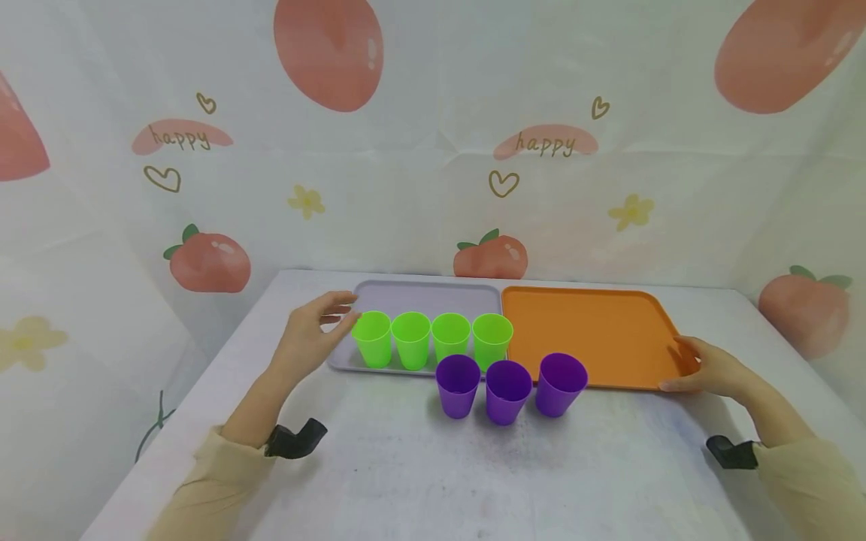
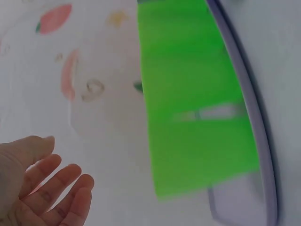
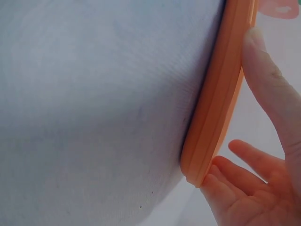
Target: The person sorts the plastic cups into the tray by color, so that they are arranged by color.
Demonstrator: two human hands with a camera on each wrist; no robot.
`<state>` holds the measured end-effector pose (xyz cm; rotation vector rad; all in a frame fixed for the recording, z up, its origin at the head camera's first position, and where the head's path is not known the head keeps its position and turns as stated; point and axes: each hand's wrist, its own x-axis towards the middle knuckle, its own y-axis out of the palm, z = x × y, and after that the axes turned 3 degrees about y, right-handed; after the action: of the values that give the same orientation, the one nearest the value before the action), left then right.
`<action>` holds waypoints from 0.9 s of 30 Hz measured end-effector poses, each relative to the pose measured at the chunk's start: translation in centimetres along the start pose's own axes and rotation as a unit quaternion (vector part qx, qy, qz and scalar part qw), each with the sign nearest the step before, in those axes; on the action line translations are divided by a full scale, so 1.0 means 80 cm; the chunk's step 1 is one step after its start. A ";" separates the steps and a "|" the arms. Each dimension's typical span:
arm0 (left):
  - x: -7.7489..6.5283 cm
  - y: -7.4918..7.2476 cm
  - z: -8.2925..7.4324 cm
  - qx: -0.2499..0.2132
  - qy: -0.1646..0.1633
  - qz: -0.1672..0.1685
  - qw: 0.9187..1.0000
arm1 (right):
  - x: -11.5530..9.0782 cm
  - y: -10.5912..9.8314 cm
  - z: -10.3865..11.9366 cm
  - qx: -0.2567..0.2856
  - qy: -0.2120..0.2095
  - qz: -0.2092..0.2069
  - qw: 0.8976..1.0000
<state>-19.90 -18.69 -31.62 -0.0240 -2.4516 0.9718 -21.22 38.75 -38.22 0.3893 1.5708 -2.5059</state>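
Note:
Several bright green cups (image 1: 413,342) stand upright in a row on the light purple tray (image 1: 426,289). My left hand (image 1: 307,334) is beside the leftmost one, its fingers loosely bent and holding nothing. In the left wrist view a gap shows between that hand (image 2: 49,188) and the green cups (image 2: 197,94). At the near right corner of the orange tray (image 1: 582,330), my right hand (image 1: 717,368) grips the rim, with thumb and fingers spread around the corner. Three purple cups (image 1: 504,391) stand on the table in front of the trays.
The two trays lie side by side on a white table (image 1: 433,488), their inner edges meeting. A patterned cloth (image 1: 406,188) with fruit prints hangs behind the table. Each wrist carries a black strap-on mount (image 1: 295,439).

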 end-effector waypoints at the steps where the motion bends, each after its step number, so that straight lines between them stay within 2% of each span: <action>1: -0.001 0.006 -0.008 -0.009 0.011 0.007 1.000 | 0.000 0.000 0.001 0.000 0.001 0.002 1.000; 7: -0.008 0.042 -0.041 -0.042 0.053 0.073 0.995 | -0.002 -0.001 0.004 -0.003 0.008 0.008 1.000; 14: -0.021 0.078 -0.059 -0.075 0.062 0.135 0.986 | -0.001 -0.003 0.005 -0.001 0.020 0.016 1.000; 19: -0.031 0.099 -0.062 -0.081 0.054 0.158 0.983 | 0.000 -0.002 0.003 0.000 0.019 0.018 1.000; 27: -0.038 0.120 -0.060 -0.068 0.017 0.160 0.985 | -0.001 -0.005 0.005 -0.006 0.014 0.016 1.000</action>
<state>-16.56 -9.08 -36.18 -0.4902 -2.5261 0.9197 -21.28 38.55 -37.71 0.4480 1.5764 -2.4758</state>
